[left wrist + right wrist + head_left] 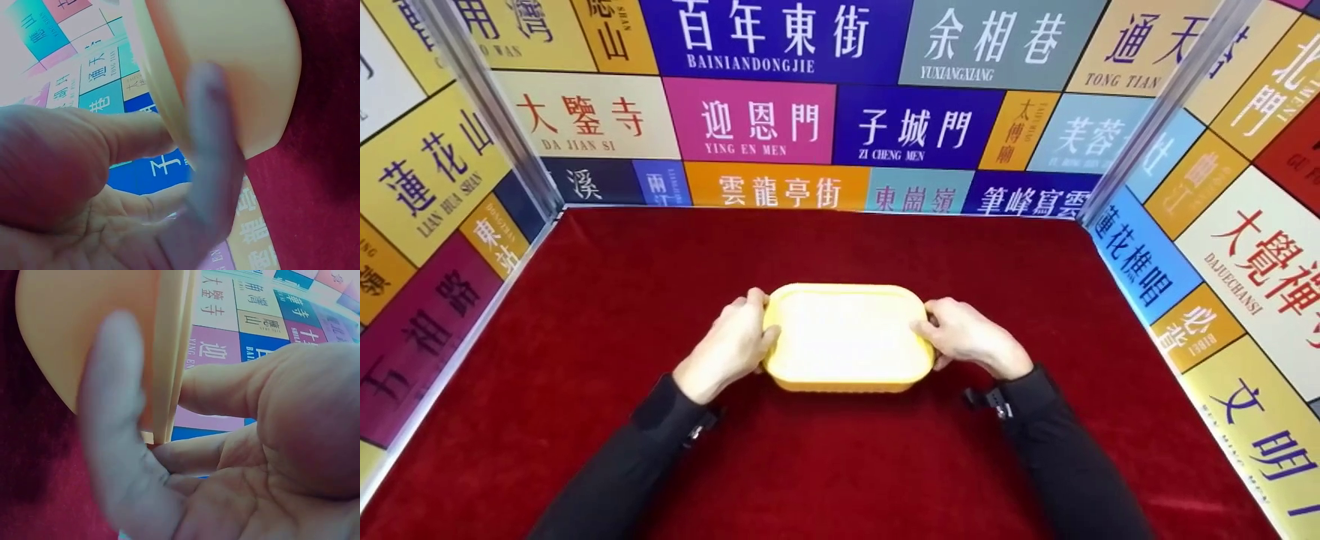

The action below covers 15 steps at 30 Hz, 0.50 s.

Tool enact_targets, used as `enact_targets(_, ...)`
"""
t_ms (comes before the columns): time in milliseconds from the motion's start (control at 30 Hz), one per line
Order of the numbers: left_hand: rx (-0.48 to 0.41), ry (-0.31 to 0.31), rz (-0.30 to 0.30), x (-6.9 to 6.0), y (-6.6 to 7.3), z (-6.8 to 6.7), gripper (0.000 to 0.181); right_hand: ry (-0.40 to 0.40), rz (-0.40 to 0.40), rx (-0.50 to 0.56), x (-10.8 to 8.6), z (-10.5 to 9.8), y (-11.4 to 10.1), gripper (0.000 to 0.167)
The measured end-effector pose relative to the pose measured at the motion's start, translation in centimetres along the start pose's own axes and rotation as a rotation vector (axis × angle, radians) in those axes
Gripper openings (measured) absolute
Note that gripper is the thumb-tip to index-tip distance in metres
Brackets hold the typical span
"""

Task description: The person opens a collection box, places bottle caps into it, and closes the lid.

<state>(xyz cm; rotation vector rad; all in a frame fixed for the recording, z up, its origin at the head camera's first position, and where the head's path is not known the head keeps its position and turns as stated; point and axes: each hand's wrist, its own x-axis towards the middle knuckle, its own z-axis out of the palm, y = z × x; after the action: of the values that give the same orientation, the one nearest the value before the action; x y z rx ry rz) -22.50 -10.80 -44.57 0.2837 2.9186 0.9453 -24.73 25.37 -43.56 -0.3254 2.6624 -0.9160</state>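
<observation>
A pale yellow plastic box (851, 337) with rounded corners is gripped from both ends, its broad light top facing up. My left hand (733, 339) holds its left end, thumb on the top edge and fingers along the side. At the opposite end my right hand (973, 335) grips in the same way. In the left wrist view, one finger of the left hand (211, 140) lies along the smooth side of the box (259, 73) below its rim. The right wrist view has the right hand (118, 422) pressing a finger to the box wall (62, 337).
Dark red cloth (840, 465) covers the table under the box. Upright panels with coloured Chinese place-name signs (750, 120) stand at the back and both sides. Metal posts (495, 112) mark the back corners.
</observation>
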Motion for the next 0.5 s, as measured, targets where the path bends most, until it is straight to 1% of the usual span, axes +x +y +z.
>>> enact_targets(67, 0.047, 0.038, 0.015, 0.0, 0.0, 0.2, 0.05, 0.078, -0.066, -0.102, -0.1, 0.4, -0.1, 0.043)
enact_targets(100, 0.063, 0.066, 0.034, 0.0, 0.0, 0.3, 0.054, 0.123, -0.1, -0.146, -0.1, 0.6, -0.2, 0.05)
enact_targets(133, 0.064, 0.094, 0.067, 0.1, 0.1, 0.5, 0.058, 0.169, -0.134, -0.18, -0.1, 0.9, -0.2, 0.056)
enact_targets(167, 0.054, 0.118, 0.11, 0.1, 0.1, 0.7, 0.062, 0.213, -0.168, -0.21, -0.1, 1.1, -0.3, 0.063)
enact_targets(200, 0.044, 0.144, 0.165, 0.2, 0.1, 1.0, 0.066, 0.25, -0.195, -0.227, -0.2, 1.5, -0.3, 0.069)
enact_targets(267, 0.052, 0.181, 0.283, 0.4, 0.1, 1.7, 0.072, 0.285, -0.253, -0.218, -0.2, 2.2, -0.4, 0.074)
enact_targets(333, 0.089, 0.179, 0.369, 0.5, 0.2, 2.5, 0.077, 0.292, -0.307, -0.226, -0.1, 3.0, -0.4, 0.078)
enact_targets(367, 0.115, 0.166, 0.397, 0.6, 0.3, 2.9, 0.079, 0.285, -0.329, -0.234, -0.1, 3.4, -0.4, 0.081)
enact_targets(433, 0.167, 0.125, 0.422, 0.7, 0.3, 3.6, 0.083, 0.257, -0.355, -0.25, -0.1, 4.1, -0.4, 0.086)
enact_targets(500, 0.208, 0.078, 0.417, 0.7, 0.4, 4.1, 0.087, 0.227, -0.354, -0.276, -0.1, 4.7, -0.5, 0.091)
